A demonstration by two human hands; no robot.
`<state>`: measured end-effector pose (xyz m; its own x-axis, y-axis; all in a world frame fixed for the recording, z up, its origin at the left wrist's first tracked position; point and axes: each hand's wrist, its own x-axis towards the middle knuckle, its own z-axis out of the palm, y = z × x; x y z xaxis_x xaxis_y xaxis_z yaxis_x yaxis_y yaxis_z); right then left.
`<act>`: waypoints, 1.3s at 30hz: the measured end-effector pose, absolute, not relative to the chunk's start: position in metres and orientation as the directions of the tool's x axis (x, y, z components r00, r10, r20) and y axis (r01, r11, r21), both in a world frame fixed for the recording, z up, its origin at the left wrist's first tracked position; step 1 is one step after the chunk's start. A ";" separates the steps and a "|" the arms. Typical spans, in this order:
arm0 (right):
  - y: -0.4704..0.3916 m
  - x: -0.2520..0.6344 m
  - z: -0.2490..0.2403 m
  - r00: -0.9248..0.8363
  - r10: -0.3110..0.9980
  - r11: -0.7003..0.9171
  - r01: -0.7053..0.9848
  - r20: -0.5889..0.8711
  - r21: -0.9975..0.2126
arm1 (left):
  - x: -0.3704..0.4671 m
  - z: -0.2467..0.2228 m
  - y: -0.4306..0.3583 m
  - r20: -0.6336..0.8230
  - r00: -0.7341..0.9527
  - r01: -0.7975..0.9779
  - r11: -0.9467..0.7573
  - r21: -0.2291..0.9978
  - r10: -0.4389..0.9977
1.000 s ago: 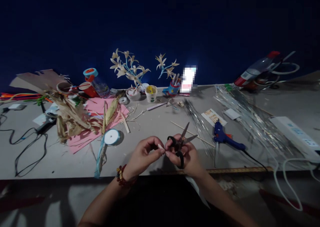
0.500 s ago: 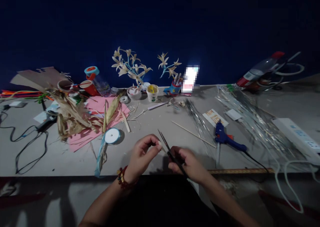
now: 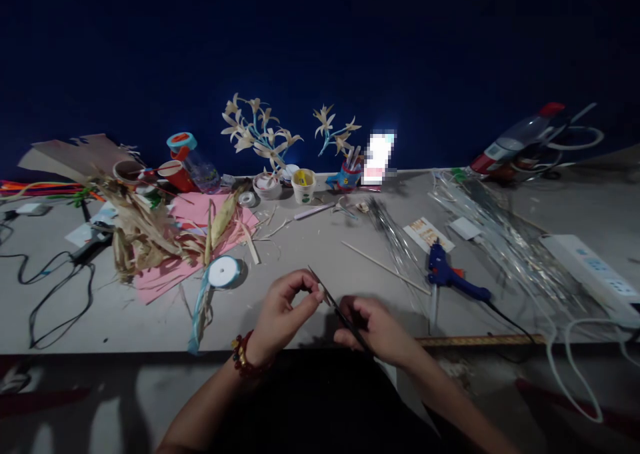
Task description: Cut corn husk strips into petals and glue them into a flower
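Scissors (image 3: 336, 305) swung down since 1 s ago, gripped in R hand (image 3: 373, 327), blades meeting small strip pinched by L hand (image 3: 285, 311).

My left hand (image 3: 285, 311) is raised just over the near edge, thumb and forefinger pinched together at their tips, the other fingers curled loosely behind, and a beaded bracelet sits on that wrist. My right hand (image 3: 377, 327) is just beside it, fingers closed in a grip, knuckles up. Both forearms angle inward from below, so my hands nearly meet.
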<state>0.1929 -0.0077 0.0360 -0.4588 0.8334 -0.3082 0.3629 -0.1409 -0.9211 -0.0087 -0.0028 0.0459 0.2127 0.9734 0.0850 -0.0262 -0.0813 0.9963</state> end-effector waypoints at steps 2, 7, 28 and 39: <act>-0.008 0.192 0.036 -0.454 0.838 -0.134 0.365 -0.302 -0.921 | -0.009 0.047 -0.003 0.083 0.219 -0.022 -0.080 0.997 0.972; -0.008 0.193 0.036 -0.458 0.833 -0.164 0.334 -0.312 -0.928 | -0.008 0.046 -0.003 0.067 0.227 -0.049 -0.058 0.997 0.972; 0.024 0.211 0.009 -0.104 0.984 0.093 0.993 -0.146 -0.078 | -0.009 0.026 0.001 -0.091 0.147 -0.350 0.138 0.927 0.985; 0.045 0.221 0.005 -0.326 0.908 0.240 0.920 -0.265 -0.311 | -0.003 0.022 0.004 -0.241 0.121 -0.445 0.269 0.854 0.963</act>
<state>0.2211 0.0447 0.0054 -0.3261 0.9075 -0.2647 0.9197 0.2399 -0.3107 -0.0033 0.0040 0.0222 0.1207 0.9631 -0.2407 -0.4450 0.2693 0.8541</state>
